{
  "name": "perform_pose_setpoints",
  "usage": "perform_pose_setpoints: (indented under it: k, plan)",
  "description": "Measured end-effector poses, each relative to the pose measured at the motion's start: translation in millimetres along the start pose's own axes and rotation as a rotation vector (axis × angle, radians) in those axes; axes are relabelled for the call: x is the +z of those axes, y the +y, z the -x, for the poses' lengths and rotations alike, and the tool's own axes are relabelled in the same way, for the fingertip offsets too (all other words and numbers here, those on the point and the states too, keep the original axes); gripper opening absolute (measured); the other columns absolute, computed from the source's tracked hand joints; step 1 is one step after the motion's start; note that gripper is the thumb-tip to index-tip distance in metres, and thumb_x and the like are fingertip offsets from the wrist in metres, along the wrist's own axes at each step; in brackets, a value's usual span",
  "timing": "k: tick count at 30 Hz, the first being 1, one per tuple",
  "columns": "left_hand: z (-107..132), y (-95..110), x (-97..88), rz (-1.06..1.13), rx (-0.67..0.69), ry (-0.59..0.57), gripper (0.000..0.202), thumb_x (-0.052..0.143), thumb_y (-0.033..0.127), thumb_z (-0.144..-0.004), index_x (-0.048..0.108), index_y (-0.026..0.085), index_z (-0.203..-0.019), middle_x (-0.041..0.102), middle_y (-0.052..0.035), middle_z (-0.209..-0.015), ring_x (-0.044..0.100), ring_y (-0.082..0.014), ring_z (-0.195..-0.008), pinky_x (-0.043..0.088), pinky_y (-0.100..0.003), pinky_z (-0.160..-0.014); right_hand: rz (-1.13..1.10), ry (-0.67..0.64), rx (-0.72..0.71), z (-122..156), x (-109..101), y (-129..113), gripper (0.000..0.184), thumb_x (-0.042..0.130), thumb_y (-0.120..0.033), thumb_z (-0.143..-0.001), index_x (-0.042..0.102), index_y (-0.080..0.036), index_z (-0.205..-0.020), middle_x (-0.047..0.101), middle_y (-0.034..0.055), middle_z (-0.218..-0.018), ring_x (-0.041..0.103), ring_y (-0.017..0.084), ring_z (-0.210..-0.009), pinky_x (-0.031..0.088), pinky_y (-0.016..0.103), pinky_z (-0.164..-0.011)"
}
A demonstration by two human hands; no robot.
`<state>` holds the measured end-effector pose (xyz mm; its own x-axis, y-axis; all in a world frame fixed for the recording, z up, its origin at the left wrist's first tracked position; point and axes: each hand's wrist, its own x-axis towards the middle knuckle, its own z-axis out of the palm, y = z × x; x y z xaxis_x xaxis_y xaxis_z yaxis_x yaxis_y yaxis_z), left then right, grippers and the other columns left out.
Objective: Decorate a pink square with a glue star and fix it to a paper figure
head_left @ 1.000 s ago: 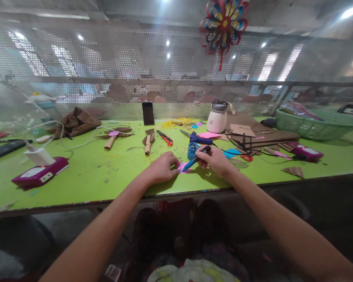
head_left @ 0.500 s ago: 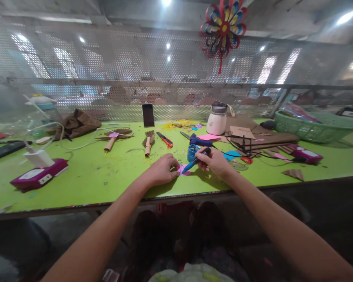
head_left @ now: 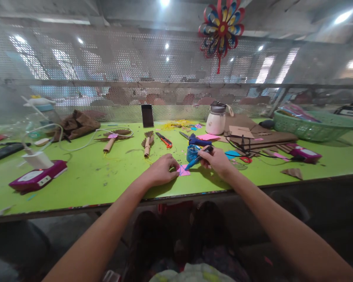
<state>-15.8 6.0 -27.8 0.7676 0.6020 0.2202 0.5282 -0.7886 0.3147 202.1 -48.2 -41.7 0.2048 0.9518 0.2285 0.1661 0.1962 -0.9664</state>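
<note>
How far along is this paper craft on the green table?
Looks done: two rolled brown paper pieces lie further back. In hand: the left hand pins a small pink paper flat while the right hand touches a blue pen to it. Left: the pink paper lies flat, not folded; more coloured sheets wait behind.

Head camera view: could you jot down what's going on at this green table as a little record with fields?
Left: left hand presses on the pink paper
Right: right hand grips a blue pen, tip at the pink paper
Surface: green table
Just behind the hands: blue pot, orange utility knife
Farther back: white jar, green basket
Overhead: paper pinwheel
</note>
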Motion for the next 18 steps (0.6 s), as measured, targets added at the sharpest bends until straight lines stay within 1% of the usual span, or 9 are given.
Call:
perform_pose_setpoints:
  k: [4,8,10,12,18]
  plan:
    - [0.2,-0.2,0.3,-0.001,0.011,0.002,0.022,0.057,0.031,-0.077,0.069,0.017,-0.089,0.054,-0.0064,-0.086,0.054,-0.0199,-0.083,0.042,-0.030,-0.074,-0.033,-0.033,-0.013,0.6,0.9,1.0,0.025,0.064,-0.041,-0.073,0.055,-0.018,-0.075,0.057,-0.0033,-0.048,0.048,0.010,-0.038,0.031,0.020,-0.037]
    - [0.2,-1.7,1.3,0.007,0.003,0.005,0.021,0.057,0.030,-0.076,0.068,0.017,-0.089,0.055,-0.0059,-0.086,0.053,-0.0199,-0.083,0.042,-0.030,-0.074,-0.033,-0.122,-0.015,2.5,2.8,3.0,0.025,0.064,-0.041,-0.074,0.055,-0.018,-0.077,0.058,-0.0030,-0.050,0.049,0.009,-0.039,0.031,0.020,-0.036]
    - [0.0,-1.8,1.3,0.009,-0.002,0.003,0.020,0.057,0.030,-0.076,0.068,0.017,-0.089,0.055,-0.0057,-0.087,0.053,-0.0199,-0.083,0.042,-0.030,-0.075,-0.029,-0.144,-0.017,2.8,3.3,3.1,0.024,0.063,-0.041,-0.075,0.055,-0.018,-0.075,0.058,-0.0029,-0.050,0.048,0.009,-0.039,0.031,0.020,-0.036]
    - [-0.1,-1.3,0.9,0.011,-0.003,0.001,0.021,0.057,0.030,-0.076,0.067,0.017,-0.089,0.055,-0.0057,-0.087,0.053,-0.0200,-0.085,0.042,-0.030,-0.076,-0.013,-0.121,-0.013,2.4,3.1,2.4,0.024,0.062,-0.041,-0.075,0.055,-0.018,-0.074,0.057,-0.0031,-0.049,0.047,0.009,-0.038,0.031,0.020,-0.036]
    - [0.0,-0.2,0.1,0.012,-0.005,-0.001,0.021,0.057,0.031,-0.077,0.067,0.017,-0.089,0.054,-0.0058,-0.087,0.054,-0.0200,-0.085,0.042,-0.029,-0.075,0.015,0.015,0.002,-2.1,-0.2,3.6,0.024,0.063,-0.040,-0.073,0.054,-0.018,-0.071,0.055,-0.0037,-0.045,0.045,0.009,-0.035,0.031,0.021,-0.036]
